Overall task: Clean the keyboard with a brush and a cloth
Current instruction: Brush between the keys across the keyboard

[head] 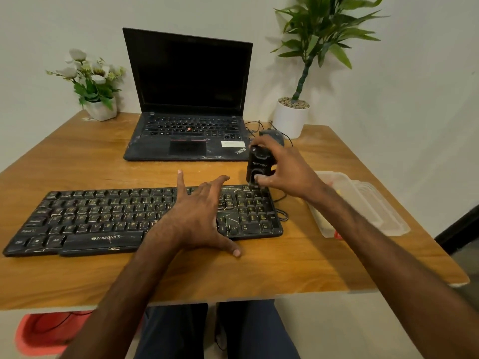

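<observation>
The left hand lies spread, fingers straight, on the black keyboard, dust-streaked, lying along the bench. The right hand grips a black brush upright over its far-right keys.

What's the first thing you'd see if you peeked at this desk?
The dusty, scratched keyboard across the front of the table, with the left hand spread flat on it. Next, the right hand holding a black brush upright over the keyboard's right end, and the open laptop with a dark screen behind.
</observation>
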The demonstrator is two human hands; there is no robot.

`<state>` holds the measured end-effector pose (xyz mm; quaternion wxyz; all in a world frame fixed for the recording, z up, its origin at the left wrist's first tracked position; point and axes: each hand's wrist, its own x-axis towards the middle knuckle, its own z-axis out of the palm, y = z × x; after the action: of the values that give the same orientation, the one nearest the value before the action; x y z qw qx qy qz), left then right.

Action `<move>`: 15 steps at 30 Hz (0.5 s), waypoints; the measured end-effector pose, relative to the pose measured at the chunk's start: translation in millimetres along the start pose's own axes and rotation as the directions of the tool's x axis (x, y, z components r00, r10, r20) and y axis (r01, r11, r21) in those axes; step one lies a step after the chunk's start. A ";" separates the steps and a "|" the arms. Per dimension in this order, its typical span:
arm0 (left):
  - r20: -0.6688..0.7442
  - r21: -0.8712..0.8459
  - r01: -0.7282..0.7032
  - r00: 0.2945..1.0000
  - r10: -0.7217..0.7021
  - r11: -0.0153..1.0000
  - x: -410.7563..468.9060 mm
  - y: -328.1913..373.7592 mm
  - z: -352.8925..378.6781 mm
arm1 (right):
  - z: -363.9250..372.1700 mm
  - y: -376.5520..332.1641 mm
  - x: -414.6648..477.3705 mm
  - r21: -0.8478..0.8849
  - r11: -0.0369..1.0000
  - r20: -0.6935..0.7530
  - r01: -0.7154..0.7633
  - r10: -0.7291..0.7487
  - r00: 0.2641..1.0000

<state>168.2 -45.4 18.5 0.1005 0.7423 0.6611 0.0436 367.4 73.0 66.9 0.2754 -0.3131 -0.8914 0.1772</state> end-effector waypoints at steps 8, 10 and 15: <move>0.002 -0.007 0.001 1.000 -0.001 1.000 -0.5 0.1 0.5 | 6.6 -1.8 0.2 -0.059 0.995 0.053 0.075 -0.072 0.996; 0.008 -0.004 -0.001 1.000 0.001 1.000 -0.3 0.4 -0.5 | 2.8 -0.2 3.8 -0.141 0.986 0.026 0.087 -0.084 0.996; -0.002 -0.005 -0.001 1.000 0.001 1.000 -0.3 -0.1 0.0 | 7.5 -4.0 2.8 -0.165 0.959 0.133 0.230 -0.209 0.969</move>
<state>168.1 -45.7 18.5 0.1017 0.7422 0.6608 0.0463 359.1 70.8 64.1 0.2129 -0.2249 -0.9473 0.0825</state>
